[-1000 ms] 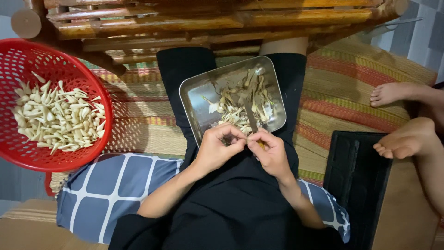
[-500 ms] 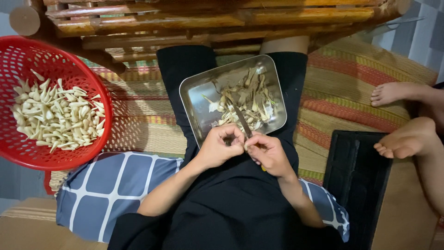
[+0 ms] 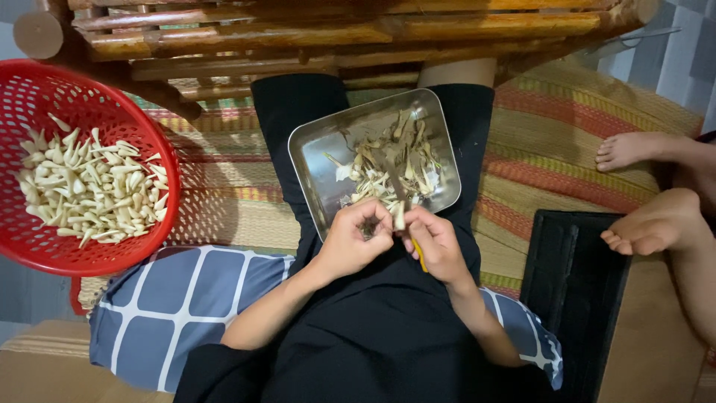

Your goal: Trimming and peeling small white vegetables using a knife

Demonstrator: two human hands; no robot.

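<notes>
Woven mat point(image 3: 567, 149) under seated person; bamboo bench point(image 3: 335, 30) at top. One red basket point(image 3: 30, 246) left, holds many pale peeled pieces point(image 3: 89, 186), too many to count. One steel tray point(image 3: 313, 157) on lap, peelings heaped inside. Left hand point(image 3: 350, 242) pinches pale piece point(image 3: 400, 216) at tray's near edge. Right hand point(image 3: 440, 242) closed around yellow-handled knife point(image 3: 420, 257), touching same piece. Two bare feet point(image 3: 649, 186) of another person right.

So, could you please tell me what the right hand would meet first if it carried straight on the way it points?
Probably the metal tray of peelings on the lap: the right hand points up-frame at its near rim, though depth is unclear.
</notes>
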